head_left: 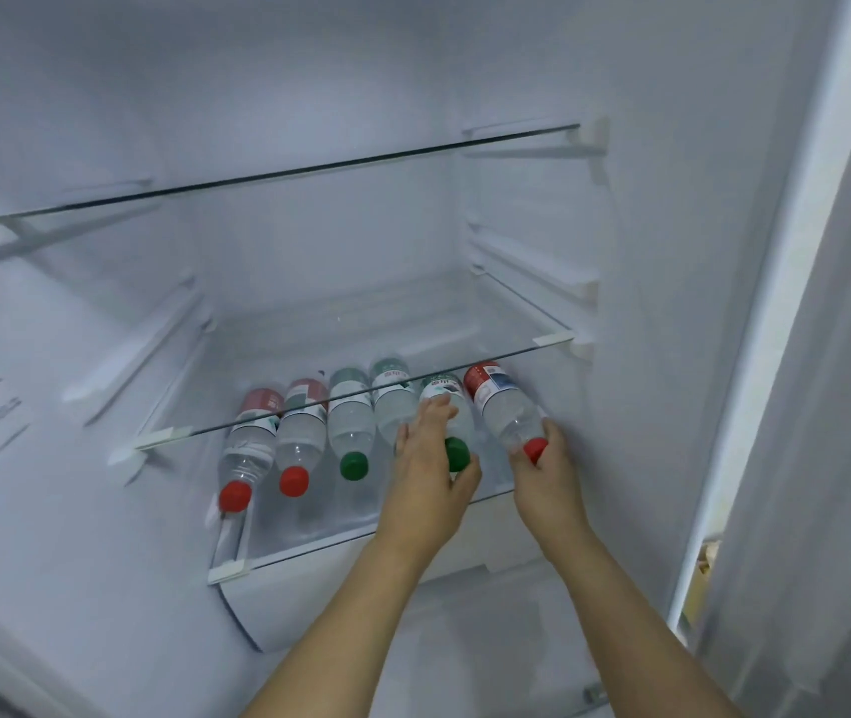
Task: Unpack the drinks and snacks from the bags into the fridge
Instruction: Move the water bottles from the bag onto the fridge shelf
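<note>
Several clear water bottles lie side by side on the lower glass shelf point(309, 546) of the open fridge, caps toward me. My left hand point(434, 479) grips a green-capped bottle point(457, 430), fingers over its body and thumb by the green cap. My right hand point(548, 474) holds the rightmost bottle point(504, 406) with a red label at its neck, around the red cap. To the left lie a green-capped bottle point(351, 432) and two red-capped bottles point(299, 448) point(247, 458). Another green-labelled bottle point(389, 401) is partly hidden by my left hand.
A middle glass shelf point(257, 417) sits just above the bottles, and an upper glass shelf point(283, 173) is higher. The fridge's right wall point(646, 303) is close to the rightmost bottle. A white drawer front point(361, 588) lies under the lower shelf.
</note>
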`<state>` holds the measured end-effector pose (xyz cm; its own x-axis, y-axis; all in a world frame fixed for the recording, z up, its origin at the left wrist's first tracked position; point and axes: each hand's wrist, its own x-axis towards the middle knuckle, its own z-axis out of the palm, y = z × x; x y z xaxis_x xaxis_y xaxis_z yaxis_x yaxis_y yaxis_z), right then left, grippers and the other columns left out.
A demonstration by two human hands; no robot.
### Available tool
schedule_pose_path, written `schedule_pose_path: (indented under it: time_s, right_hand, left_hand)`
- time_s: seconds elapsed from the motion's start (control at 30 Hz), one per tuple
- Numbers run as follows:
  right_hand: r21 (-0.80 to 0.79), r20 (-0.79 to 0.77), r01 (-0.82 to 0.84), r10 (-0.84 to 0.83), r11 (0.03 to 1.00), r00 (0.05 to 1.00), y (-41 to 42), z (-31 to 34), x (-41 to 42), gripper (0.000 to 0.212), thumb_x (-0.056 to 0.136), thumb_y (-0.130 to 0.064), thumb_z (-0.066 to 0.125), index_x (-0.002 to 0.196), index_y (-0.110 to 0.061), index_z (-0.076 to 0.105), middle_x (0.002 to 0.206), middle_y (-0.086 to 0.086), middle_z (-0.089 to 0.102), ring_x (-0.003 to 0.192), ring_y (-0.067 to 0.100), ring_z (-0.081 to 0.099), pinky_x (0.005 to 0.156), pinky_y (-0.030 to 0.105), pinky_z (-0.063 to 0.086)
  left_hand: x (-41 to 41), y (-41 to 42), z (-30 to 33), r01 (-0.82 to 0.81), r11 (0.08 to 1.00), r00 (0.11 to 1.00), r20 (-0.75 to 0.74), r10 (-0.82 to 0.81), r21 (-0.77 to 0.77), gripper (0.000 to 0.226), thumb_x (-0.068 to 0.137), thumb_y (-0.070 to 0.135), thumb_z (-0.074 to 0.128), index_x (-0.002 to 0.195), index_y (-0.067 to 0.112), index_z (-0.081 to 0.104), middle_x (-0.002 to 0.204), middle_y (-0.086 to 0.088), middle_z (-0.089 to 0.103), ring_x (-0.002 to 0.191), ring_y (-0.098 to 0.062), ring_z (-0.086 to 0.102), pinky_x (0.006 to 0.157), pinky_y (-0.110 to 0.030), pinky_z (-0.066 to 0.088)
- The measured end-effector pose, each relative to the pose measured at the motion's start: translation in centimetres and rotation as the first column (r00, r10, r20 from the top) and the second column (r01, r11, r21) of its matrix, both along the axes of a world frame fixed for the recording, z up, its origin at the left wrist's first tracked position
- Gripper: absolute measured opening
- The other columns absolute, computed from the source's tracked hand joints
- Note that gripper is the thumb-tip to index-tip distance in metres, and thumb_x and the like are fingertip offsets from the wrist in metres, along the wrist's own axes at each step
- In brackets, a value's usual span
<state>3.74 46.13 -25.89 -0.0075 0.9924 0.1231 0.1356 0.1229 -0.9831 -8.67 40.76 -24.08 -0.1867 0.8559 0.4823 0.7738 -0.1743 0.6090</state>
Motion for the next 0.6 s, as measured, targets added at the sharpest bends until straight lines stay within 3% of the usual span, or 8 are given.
schedule_pose_path:
  time_s: [0.07,0.13,0.2,0.33,0.4,0.47,0.6]
  right_hand:
    - [0.01,0.05,-0.006,0.006,1.0,0.999,0.7,0.2,0.0,0.045,0.096,-0.01,0.051,0.14,-0.017,0.042,0.114,-0.001,0.058,0.092,0.014,0.056,0.067,0.02,0.041]
    - [0.015,0.112,-0.008,0.007,1.0,0.994,1.3,0.4,-0.1,0.043,0.094,-0.007,0.051,0.136,-0.015,0.047,0.117,0.002,0.06,0.098,0.018,0.056,0.076,0.024,0.041]
    - [0.02,0.173,-0.005,0.001,1.0,0.985,1.9,0.4,-0.3,0.042,0.092,-0.004,0.05,0.133,-0.013,0.05,0.12,0.006,0.061,0.102,0.022,0.058,0.079,0.024,0.041]
    - [0.048,0.358,-0.059,0.038,0.997,0.933,3.3,0.0,-1.0,0.048,0.093,-0.009,0.052,0.139,-0.014,0.042,0.125,0.011,0.056,0.109,0.027,0.057,0.084,0.027,0.044]
    - [0.045,0.407,-0.09,0.064,0.995,0.911,3.8,0.1,-1.3,0.049,0.096,-0.012,0.051,0.142,-0.013,0.037,0.13,0.011,0.054,0.115,0.027,0.055,0.089,0.03,0.045]
    - [0.03,0.462,-0.12,0.093,0.992,0.882,4.1,0.4,-1.5,0.052,0.1,-0.017,0.045,0.149,-0.014,0.028,0.142,0.011,0.046,0.125,0.028,0.048,0.097,0.032,0.042]
    - [-0.009,0.493,-0.194,0.173,0.981,0.853,4.9,0.4,-1.7,0.054,0.105,-0.021,0.031,0.155,-0.013,0.014,0.159,0.008,0.023,0.143,0.024,0.027,0.114,0.034,0.026]
  left_hand:
    - [-0.1,0.8,0.0,-0.004,0.998,0.995,-0.099,-0.002,-0.056,0.065,0.092,0.024,0.063,0.147,0.024,0.028,0.155,0.008,0.028,0.144,-0.011,0.019,0.117,-0.047,0.027]
    - [-0.4,1.6,-0.3,-0.002,0.993,0.975,-0.223,-0.025,-0.118,0.066,0.095,0.026,0.058,0.151,0.018,0.024,0.162,0.003,0.015,0.15,-0.012,0.005,0.122,-0.042,0.013]
    - [-0.8,2.3,-0.5,-0.005,0.986,0.958,-0.284,-0.044,-0.169,0.065,0.096,0.024,0.057,0.152,0.016,0.024,0.163,0.003,0.009,0.15,-0.012,-0.002,0.123,-0.04,0.01]
    - [-1.3,3.9,0.2,0.014,0.973,0.943,-0.321,-0.089,-0.23,0.062,0.092,0.026,0.064,0.147,0.021,0.036,0.162,0.005,0.017,0.149,-0.014,0.014,0.119,-0.031,0.017]
    - [-1.9,4.5,0.5,-0.014,0.981,0.882,-0.465,-0.078,-0.192,0.06,0.092,0.036,0.062,0.145,0.021,0.039,0.159,0.005,0.026,0.146,-0.015,0.024,0.122,-0.036,0.012]
    - [-2.9,4.5,-0.1,-0.08,0.985,0.832,-0.554,-0.017,-0.151,0.059,0.094,0.051,0.051,0.145,0.025,0.038,0.159,0.006,0.027,0.147,-0.015,0.021,0.123,-0.043,0.0]
    - [-4.5,3.9,-2.5,-0.138,0.99,0.856,-0.506,0.103,-0.033,0.062,0.092,0.065,0.029,0.145,0.034,0.037,0.157,0.01,0.03,0.147,-0.017,0.021,0.12,-0.054,0.005]
